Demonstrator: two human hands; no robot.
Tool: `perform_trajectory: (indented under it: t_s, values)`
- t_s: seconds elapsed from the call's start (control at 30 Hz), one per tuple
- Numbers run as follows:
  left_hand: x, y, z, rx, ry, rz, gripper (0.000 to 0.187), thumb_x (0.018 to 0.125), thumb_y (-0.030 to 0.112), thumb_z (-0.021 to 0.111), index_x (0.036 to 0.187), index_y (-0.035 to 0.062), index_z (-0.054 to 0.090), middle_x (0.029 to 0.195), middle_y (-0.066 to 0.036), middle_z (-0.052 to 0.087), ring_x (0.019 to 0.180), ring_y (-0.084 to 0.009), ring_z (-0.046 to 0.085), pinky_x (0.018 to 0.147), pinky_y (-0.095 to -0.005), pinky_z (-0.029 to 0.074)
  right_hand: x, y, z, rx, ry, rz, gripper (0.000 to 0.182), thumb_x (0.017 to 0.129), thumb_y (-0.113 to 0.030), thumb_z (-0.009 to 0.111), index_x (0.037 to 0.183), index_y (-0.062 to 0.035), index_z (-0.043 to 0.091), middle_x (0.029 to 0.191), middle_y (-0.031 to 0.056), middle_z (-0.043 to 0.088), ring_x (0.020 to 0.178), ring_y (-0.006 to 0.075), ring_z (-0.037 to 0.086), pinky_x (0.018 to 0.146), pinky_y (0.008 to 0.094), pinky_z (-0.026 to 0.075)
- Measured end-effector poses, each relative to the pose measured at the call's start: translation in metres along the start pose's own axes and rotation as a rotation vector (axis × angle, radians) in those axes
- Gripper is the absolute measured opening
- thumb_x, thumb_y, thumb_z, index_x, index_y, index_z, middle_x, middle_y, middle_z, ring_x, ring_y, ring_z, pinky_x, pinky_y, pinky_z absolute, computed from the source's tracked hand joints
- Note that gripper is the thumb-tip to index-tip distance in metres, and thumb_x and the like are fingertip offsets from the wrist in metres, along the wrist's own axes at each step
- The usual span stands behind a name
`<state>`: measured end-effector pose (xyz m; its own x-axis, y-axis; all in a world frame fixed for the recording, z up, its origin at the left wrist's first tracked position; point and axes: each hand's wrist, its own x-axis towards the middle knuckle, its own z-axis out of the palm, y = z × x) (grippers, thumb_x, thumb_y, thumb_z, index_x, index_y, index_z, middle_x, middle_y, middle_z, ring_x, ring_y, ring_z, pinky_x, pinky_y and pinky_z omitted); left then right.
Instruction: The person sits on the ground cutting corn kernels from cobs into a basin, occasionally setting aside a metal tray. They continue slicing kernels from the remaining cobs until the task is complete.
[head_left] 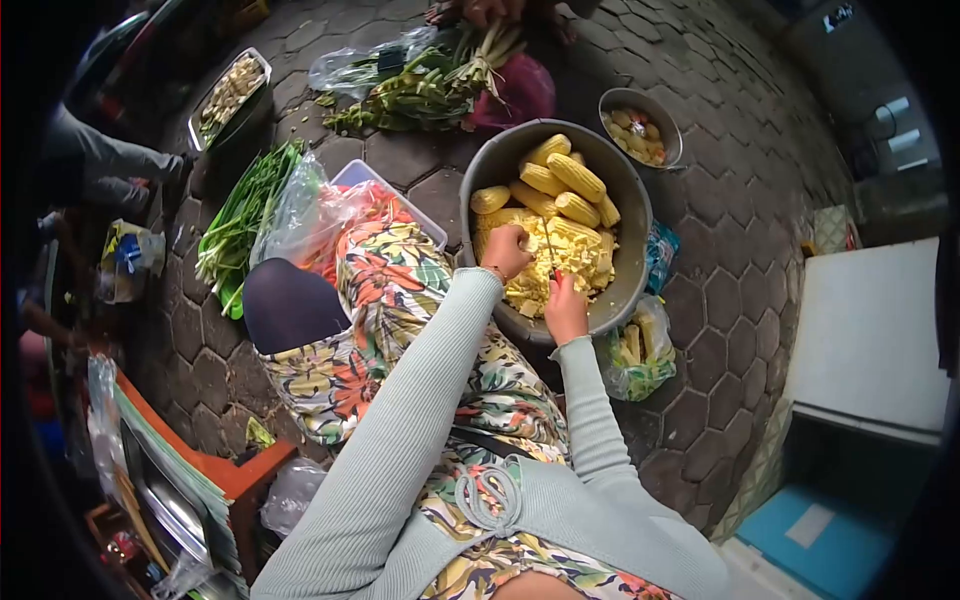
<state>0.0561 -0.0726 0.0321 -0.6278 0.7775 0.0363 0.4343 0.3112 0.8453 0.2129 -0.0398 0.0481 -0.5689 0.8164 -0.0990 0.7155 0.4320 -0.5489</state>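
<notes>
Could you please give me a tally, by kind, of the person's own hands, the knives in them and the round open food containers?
Hands (left hand, right hand): 2
Knife, in the right hand: 1
Round containers (large corn tub, smaller container): 2
Total: 5

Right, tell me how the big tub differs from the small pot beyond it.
The tub is wider than the pot. The tub holds whole cobs and loose yellow corn; the pot holds pale, rounded pieces. Both hands are over the tub, while the pot stands apart. Both are round and open-topped.
</notes>
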Motion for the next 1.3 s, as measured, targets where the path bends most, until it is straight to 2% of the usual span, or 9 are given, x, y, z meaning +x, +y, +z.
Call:
perform_trajectory:
  t_s: [0.07, 0.23, 0.57, 0.63, 0.8, 0.97, 1.13, 1.2, 1.3]
  values:
    - [0.000, 0.005, -0.004, -0.041, -0.035, -0.065, 0.027, 0.051, 0.009, 0.072, 0.071, -0.0023, 0.059, 0.069, -0.017, 0.058, 0.067, -0.0292, 0.057, 0.061, -0.0333, 0.045, 0.000, -0.003, 0.001, 0.023, -0.023, -0.018, 0.021, 0.085, -0.026, 0.041, 0.089, -0.0059, 0.039, 0.064, 0.0249, 0.054, 0.061, 0.0441, 0.052, 0.054, 0.0533, 0.037]
    - [0.002, 0.001, -0.002, 0.010, -0.050, -0.051, 0.033, 0.052, 0.012, 0.075, 0.077, -0.0028, 0.061, 0.066, -0.013, 0.059, 0.059, -0.0197, 0.058, 0.057, -0.0285, 0.046, 0.001, -0.005, 0.003, 0.012, -0.073, -0.007, 0.023, 0.085, -0.028, 0.040, 0.088, -0.0050, 0.038, 0.065, 0.0249, 0.054, 0.062, 0.0441, 0.052, 0.054, 0.0528, 0.038]
    - [0.000, -0.001, 0.001, 0.060, -0.041, 0.048, 0.028, 0.052, 0.009, 0.072, 0.075, -0.0017, 0.060, 0.063, -0.014, 0.057, 0.057, -0.0220, 0.057, 0.056, -0.0292, 0.045, 0.010, -0.009, -0.006, -0.057, -0.248, 0.017, 0.025, 0.085, -0.025, 0.039, 0.093, -0.0011, 0.043, 0.075, 0.0257, 0.056, 0.071, 0.0419, 0.054, 0.063, 0.0502, 0.041]
    - [-0.002, 0.007, -0.002, 0.060, -0.084, 0.069, 0.021, 0.052, 0.006, 0.067, 0.070, -0.0007, 0.059, 0.069, -0.017, 0.057, 0.067, -0.0314, 0.056, 0.062, -0.0347, 0.045, 0.018, -0.006, 0.002, -0.051, -0.263, 0.022, 0.025, 0.085, -0.024, 0.039, 0.093, -0.0006, 0.043, 0.076, 0.0257, 0.056, 0.073, 0.0417, 0.054, 0.063, 0.0496, 0.042]
    - [-0.002, 0.004, 0.002, 0.062, -0.067, 0.025, 0.019, 0.054, 0.007, 0.065, 0.071, -0.0007, 0.059, 0.072, -0.018, 0.057, 0.070, -0.0325, 0.056, 0.064, -0.0358, 0.045, 0.015, -0.020, -0.009, -0.149, -0.330, 0.098, 0.027, 0.085, -0.024, 0.039, 0.095, 0.0010, 0.044, 0.082, 0.0247, 0.057, 0.078, 0.0409, 0.055, 0.069, 0.0469, 0.043]
    - [0.002, -0.001, 0.004, 0.101, 0.002, 0.080, 0.025, 0.053, 0.008, 0.065, 0.076, -0.0007, 0.060, 0.068, -0.017, 0.058, 0.064, -0.0285, 0.058, 0.060, -0.0327, 0.046, 0.014, -0.030, -0.011, -0.157, -0.317, 0.187, 0.025, 0.085, -0.021, 0.038, 0.098, -0.0003, 0.045, 0.087, 0.0228, 0.058, 0.084, 0.0372, 0.056, 0.073, 0.0448, 0.044]
    - [-0.001, 0.006, -0.002, 0.148, -0.084, 0.132, 0.023, 0.054, 0.007, 0.065, 0.077, 0.0016, 0.062, 0.073, -0.016, 0.059, 0.069, -0.0284, 0.058, 0.063, -0.0335, 0.046, 0.030, -0.013, 0.014, -0.211, -0.325, 0.212, 0.029, 0.085, -0.025, 0.037, 0.098, 0.0002, 0.045, 0.089, 0.0238, 0.057, 0.086, 0.0379, 0.055, 0.075, 0.0456, 0.043]
    - [-0.004, 0.011, -0.008, 0.203, -0.114, 0.154, 0.026, 0.055, 0.002, 0.061, 0.081, 0.0060, 0.062, 0.078, -0.013, 0.060, 0.079, -0.0307, 0.057, 0.073, -0.0344, 0.045, 0.025, -0.009, 0.009, -0.224, -0.339, 0.199, 0.029, 0.083, -0.022, 0.039, 0.100, 0.0019, 0.043, 0.090, 0.0228, 0.058, 0.087, 0.0357, 0.057, 0.075, 0.0434, 0.044]
    - [0.001, 0.004, -0.012, 0.184, -0.247, 0.151, 0.029, 0.055, 0.001, 0.060, 0.084, 0.0052, 0.062, 0.084, -0.013, 0.060, 0.085, -0.0308, 0.055, 0.076, -0.0343, 0.043, 0.012, -0.008, -0.004, -0.189, -0.349, 0.225, 0.031, 0.084, -0.023, 0.040, 0.102, 0.0012, 0.042, 0.090, 0.0237, 0.057, 0.084, 0.0367, 0.056, 0.074, 0.0445, 0.043]
